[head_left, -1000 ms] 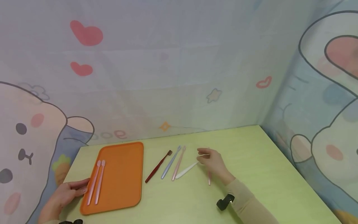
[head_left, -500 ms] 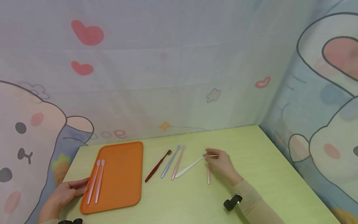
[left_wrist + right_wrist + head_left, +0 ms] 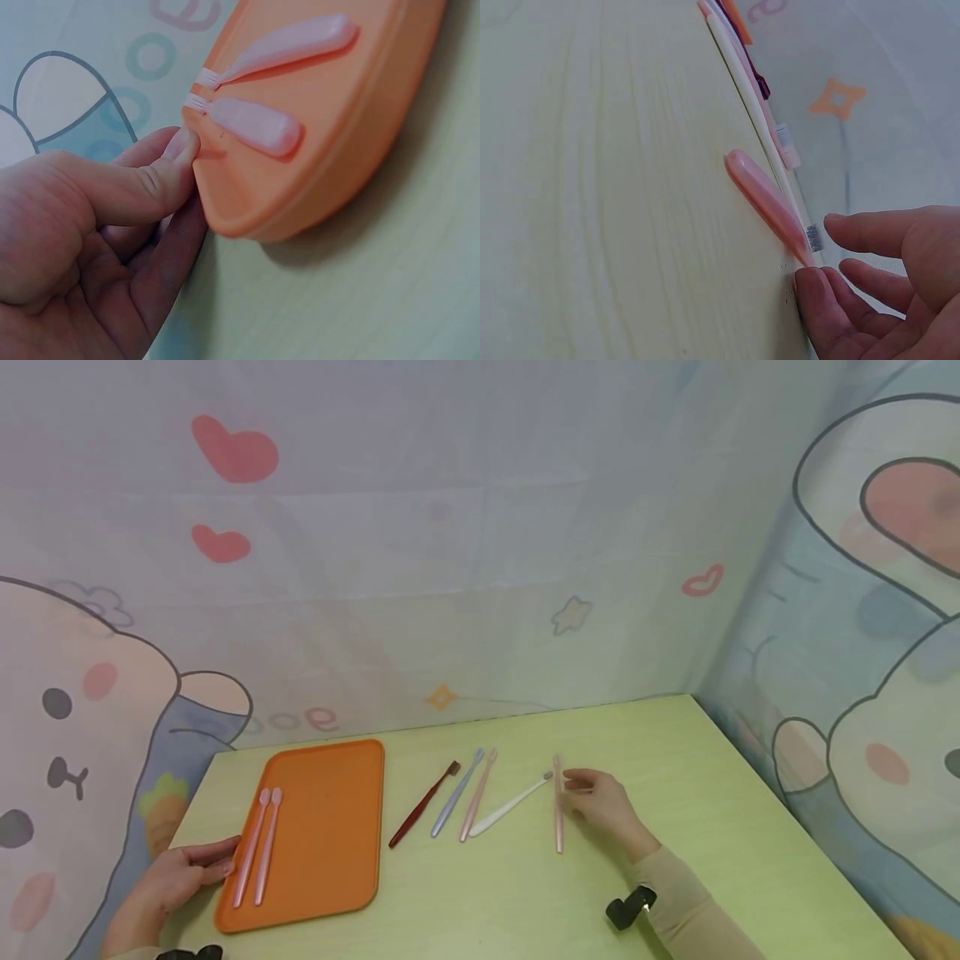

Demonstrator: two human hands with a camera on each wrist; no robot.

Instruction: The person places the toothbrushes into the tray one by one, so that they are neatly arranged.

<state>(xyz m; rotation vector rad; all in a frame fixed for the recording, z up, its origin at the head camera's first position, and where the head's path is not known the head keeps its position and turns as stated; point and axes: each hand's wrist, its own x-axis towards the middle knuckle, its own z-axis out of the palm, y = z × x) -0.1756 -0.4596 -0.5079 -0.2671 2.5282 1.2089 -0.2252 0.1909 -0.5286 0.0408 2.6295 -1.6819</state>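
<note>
At the left, my left hand (image 3: 174,881) pinches the left rim of an orange tray (image 3: 330,827). The left wrist view shows the thumb (image 3: 161,176) on top of the rim and other fingers beneath. Two pink toothbrushes (image 3: 243,860) lie side by side on the tray. My right hand (image 3: 603,806) is just right of a pink toothbrush (image 3: 558,818) on the table. Its fingers (image 3: 870,232) are parted, with fingertips right by that toothbrush. A white toothbrush (image 3: 510,806) lies slanted to its left, with its grey bristles near the pink one.
Between the tray and the white toothbrush lie a dark red toothbrush (image 3: 420,810), a blue toothbrush (image 3: 456,797) and another pink toothbrush (image 3: 477,797). All rest on the light green table (image 3: 675,827). A cartoon-printed cloth (image 3: 480,568) rises behind the table and along its sides.
My right hand has drawn back to the right, off the white toothbrush, whose head has moved slightly right. The pink toothbrush beside it is now uncovered. My left hand stays on the tray.
</note>
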